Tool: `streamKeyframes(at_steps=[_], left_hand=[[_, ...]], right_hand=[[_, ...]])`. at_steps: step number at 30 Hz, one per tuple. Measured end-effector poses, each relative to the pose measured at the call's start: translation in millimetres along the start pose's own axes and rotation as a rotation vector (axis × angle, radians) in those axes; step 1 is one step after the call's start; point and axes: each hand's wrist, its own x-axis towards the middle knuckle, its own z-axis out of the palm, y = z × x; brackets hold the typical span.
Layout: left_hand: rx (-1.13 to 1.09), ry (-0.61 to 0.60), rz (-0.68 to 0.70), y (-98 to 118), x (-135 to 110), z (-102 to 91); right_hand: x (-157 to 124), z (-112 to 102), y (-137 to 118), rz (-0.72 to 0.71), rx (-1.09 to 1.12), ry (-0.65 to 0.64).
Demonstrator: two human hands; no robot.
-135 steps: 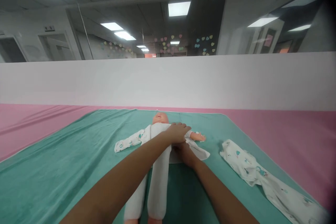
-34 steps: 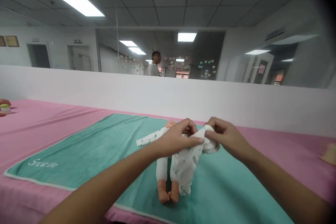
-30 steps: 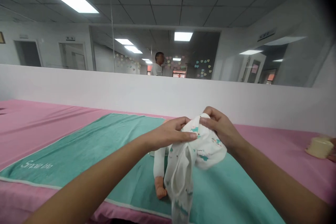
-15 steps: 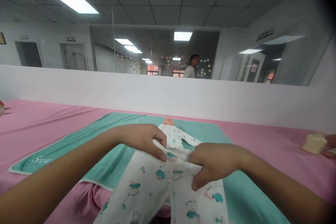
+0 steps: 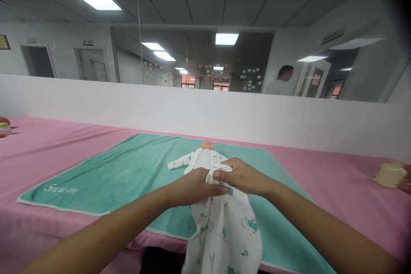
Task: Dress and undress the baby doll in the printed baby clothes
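A pair of white baby trousers (image 5: 224, 227) with teal animal prints hangs from both hands, its waistband bunched together. My left hand (image 5: 194, 187) is closed on the waistband from the left, thumb pointing right. From the right, my right hand (image 5: 242, 176) pinches the same band, and the two hands almost meet. Just beyond them lies a baby doll (image 5: 208, 145) in a matching white printed top (image 5: 183, 161), one sleeve stretched to the left. The hands and trousers hide the doll's lower part.
Under the doll spreads a teal towel (image 5: 122, 175) on a pink sheet (image 5: 64, 132). A low white wall (image 5: 160, 107) with glass above runs behind. At right, another person's hand (image 5: 407, 179) is by a cream-coloured container (image 5: 388, 174). A person (image 5: 282, 81) shows in the glass.
My hands have drawn together, gathering the waistband that was spread wide. The trousers now hang narrower, and the doll's left-side sleeve has come into view. The person in the glass has moved right.
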Motion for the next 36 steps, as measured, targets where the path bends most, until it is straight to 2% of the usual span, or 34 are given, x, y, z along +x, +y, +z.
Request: streamKeyframes(at_steps=[1,3,6,7,8,10,13,15,16,17,19,21,23,25,27,30,32,33,34,36], left_hand=[[-0.12,0.059,-0.053,-5,3,6.1],[-0.366,0.162,-0.122,-13,8,12.3],[-0.66,0.21,-0.143,-20,14,15.0],[-0.72,0.205,-0.154,-21,14,16.2],[-0.768,0.197,-0.163,-22,15,17.8],[-0.816,0.159,-0.152,-25,13,21.3],[-0.666,-0.062,-0.205,-32,7,25.0],[-0.537,-0.209,-0.278,-40,3,27.1],[-0.54,-0.221,-0.283,-44,2,28.5],[-0.594,-0.183,-0.263,-49,1,30.5],[-0.78,-0.028,-0.2,-58,1,35.8],[-0.902,0.09,-0.191,-66,2,42.7],[-0.94,0.135,-0.229,-71,4,50.2],[-0.978,0.142,-0.263,-73,3,57.0],[-1.028,0.107,-0.262,-74,1,62.0],[-1.043,-0.063,-0.27,-77,-3,64.9],[-1.027,-0.17,-0.286,-80,-4,64.5],[-1.034,-0.183,-0.28,-81,-4,63.7],[-1.054,-0.152,-0.261,-82,-3,62.9],[-1.099,0.005,-0.227,-81,2,61.4]], right_hand=[[1,1,7,0.017,0.073,0.021],[-2,6,21,0.083,0.185,-0.04],[-11,16,38,0.17,0.29,-0.222],[-14,20,43,0.179,0.338,-0.239],[-16,24,48,0.171,0.411,-0.217],[-18,29,57,0.118,0.625,-0.072],[-18,36,71,0.036,0.923,0.188],[-19,44,80,0.043,1.035,0.256],[-20,48,84,0.053,1.064,0.267],[-21,53,88,0.065,1.073,0.263],[-23,62,94,0.084,1.008,0.204],[-25,67,98,0.114,0.85,0.041],[-28,68,101,0.155,0.679,-0.147],[-30,65,105,0.173,0.618,-0.199],[-31,61,112,0.13,0.69,-0.065],[-31,58,121,0.053,0.87,0.182],[-31,58,123,0.044,0.975,0.229],[-31,59,122,0.049,1.021,0.235],[-31,60,120,0.054,1.056,0.242],[-30,62,114,0.065,1.058,0.23]])
